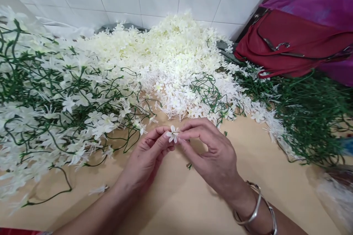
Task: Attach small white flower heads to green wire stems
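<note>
My left hand (146,158) and right hand (213,154) meet fingertip to fingertip, both pinched on one small white flower (173,133) held just above the bench (176,198). Bare tan surface lies open beneath my wrists; a heap of loose blossoms (176,51) sits beyond, green stems (309,117) to the right.

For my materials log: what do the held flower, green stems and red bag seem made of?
Flower: likely fabric or plastic, matte; identical stiff petals. Stems: probably plastic, uniformly green, wiry. Bag: leather or imitation, soft sheen, folds.
</note>
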Action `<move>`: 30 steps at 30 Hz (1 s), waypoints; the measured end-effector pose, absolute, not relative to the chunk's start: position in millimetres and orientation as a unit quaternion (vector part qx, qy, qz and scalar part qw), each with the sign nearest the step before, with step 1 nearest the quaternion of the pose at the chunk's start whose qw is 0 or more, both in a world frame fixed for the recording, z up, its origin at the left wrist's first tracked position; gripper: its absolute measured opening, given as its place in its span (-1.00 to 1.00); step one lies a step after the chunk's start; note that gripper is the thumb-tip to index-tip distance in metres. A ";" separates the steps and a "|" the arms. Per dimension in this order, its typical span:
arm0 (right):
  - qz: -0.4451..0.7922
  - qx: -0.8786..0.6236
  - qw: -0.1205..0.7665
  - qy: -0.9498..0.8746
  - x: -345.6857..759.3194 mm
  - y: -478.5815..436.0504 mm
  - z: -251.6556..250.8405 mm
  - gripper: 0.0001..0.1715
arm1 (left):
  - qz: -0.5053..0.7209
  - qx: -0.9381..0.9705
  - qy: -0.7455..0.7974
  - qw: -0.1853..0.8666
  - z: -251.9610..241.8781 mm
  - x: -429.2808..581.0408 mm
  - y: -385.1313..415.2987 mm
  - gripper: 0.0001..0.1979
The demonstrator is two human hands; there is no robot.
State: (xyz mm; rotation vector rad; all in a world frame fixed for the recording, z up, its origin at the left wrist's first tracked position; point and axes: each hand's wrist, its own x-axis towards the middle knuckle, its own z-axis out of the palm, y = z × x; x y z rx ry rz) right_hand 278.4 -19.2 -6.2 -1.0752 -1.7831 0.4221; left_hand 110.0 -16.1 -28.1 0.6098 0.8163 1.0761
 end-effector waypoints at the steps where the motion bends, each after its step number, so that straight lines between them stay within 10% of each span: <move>1: 0.160 -0.448 0.485 -0.733 277.0 -19.9 -8.0 -0.82 | 0.494 0.317 0.383 0.713 -27.8 109.6 -17.0 -0.83; 13: 0.276 -0.487 0.519 -0.646 275.3 -20.9 -11.0 -0.74 | 0.488 0.637 0.436 0.408 -28.2 102.4 -31.5 -0.82; 21: 0.357 -0.432 0.585 -0.586 290.3 -10.1 -10.7 -0.84 | 0.490 0.649 0.398 0.426 -30.0 109.0 -34.0 -0.70; 30: 0.287 -0.496 0.609 -0.548 310.1 8.9 -19.9 -0.87 | 0.143 0.959 0.239 0.060 -20.6 104.9 -28.0 -0.72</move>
